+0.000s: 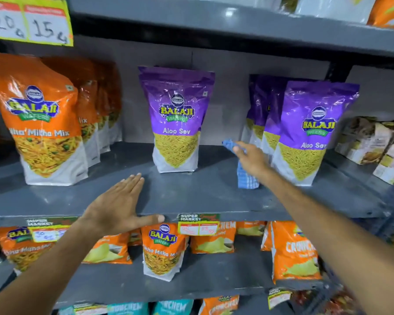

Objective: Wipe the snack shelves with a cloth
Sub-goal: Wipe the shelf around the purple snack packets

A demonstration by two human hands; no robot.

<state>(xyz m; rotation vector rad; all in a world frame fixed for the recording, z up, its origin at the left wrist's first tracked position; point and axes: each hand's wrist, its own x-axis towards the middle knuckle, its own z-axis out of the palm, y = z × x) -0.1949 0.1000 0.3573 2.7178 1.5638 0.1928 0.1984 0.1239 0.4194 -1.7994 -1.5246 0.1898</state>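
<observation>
Holding cloth (246, 176) in right hand (251, 161) on shelf (191, 192)

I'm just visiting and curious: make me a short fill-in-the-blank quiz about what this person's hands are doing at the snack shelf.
1. The right hand holds a checked cloth whose colour is ____ and white.
2. The left hand lies flat and open on the front of the grey shelf, holding ____.
3. The lone purple pouch between the two hands reads Aloo ____.
4. The orange pouch stands to the ____ of that purple pouch.

Missing words: blue; nothing; Sev; left
</observation>
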